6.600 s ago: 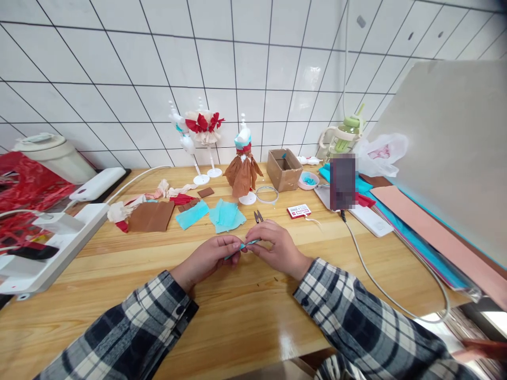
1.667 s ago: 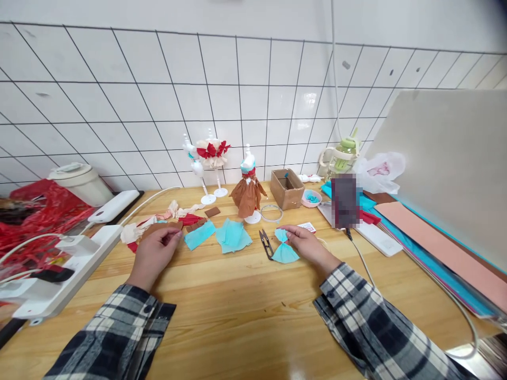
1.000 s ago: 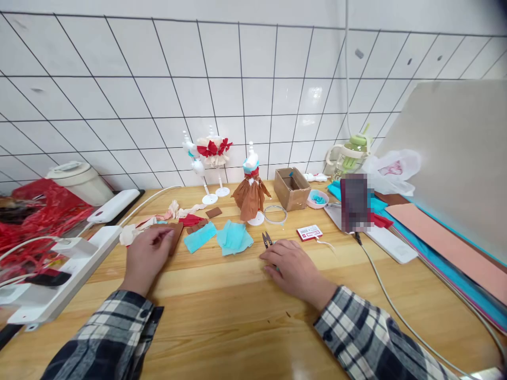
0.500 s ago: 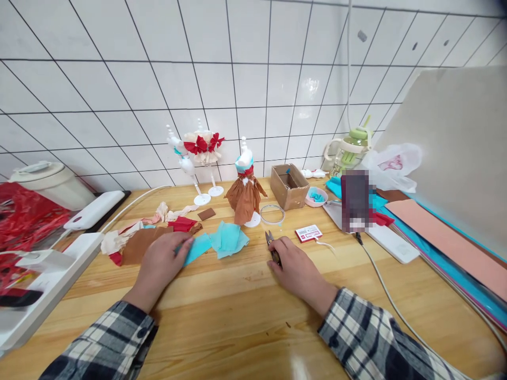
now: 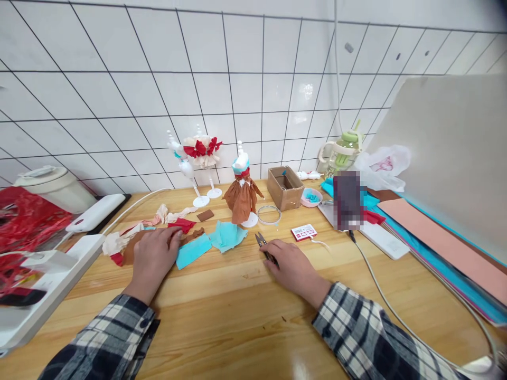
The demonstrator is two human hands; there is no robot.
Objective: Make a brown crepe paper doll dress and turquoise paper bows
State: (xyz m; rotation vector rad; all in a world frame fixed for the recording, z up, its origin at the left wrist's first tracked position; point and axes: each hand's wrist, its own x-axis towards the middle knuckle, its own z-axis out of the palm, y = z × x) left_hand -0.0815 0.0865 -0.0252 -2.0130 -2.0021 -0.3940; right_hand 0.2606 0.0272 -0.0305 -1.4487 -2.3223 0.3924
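My left hand (image 5: 155, 257) rests palm down over brown crepe paper (image 5: 130, 247), its fingers loosely bent and nothing seen gripped in them. Red crepe paper (image 5: 184, 225) lies just beyond its fingertips, and a flat light-blue strip (image 5: 194, 251) is beside the thumb. A crumpled light-blue piece (image 5: 228, 236) touches the strip's far end. My right hand (image 5: 292, 265) lies on the table, closed around small thread snips (image 5: 260, 240) whose blades point away to the left. Behind stands a small white dress form (image 5: 241, 162) in a brown paper skirt (image 5: 241, 198).
Two more white dress forms (image 5: 187, 168) stand near the tiled wall. A cardboard box (image 5: 285, 198), a metal ring (image 5: 269, 215), a pink dish (image 5: 304, 199) and a red-white packet (image 5: 304, 233) lie right of centre. A power strip (image 5: 59, 295) borders the left; paper sheets (image 5: 447, 237) the right.
My left hand has left the blue strip and shifted slightly left, so the strip shows in full. My right hand still has the snips. The whole view has tilted slightly.
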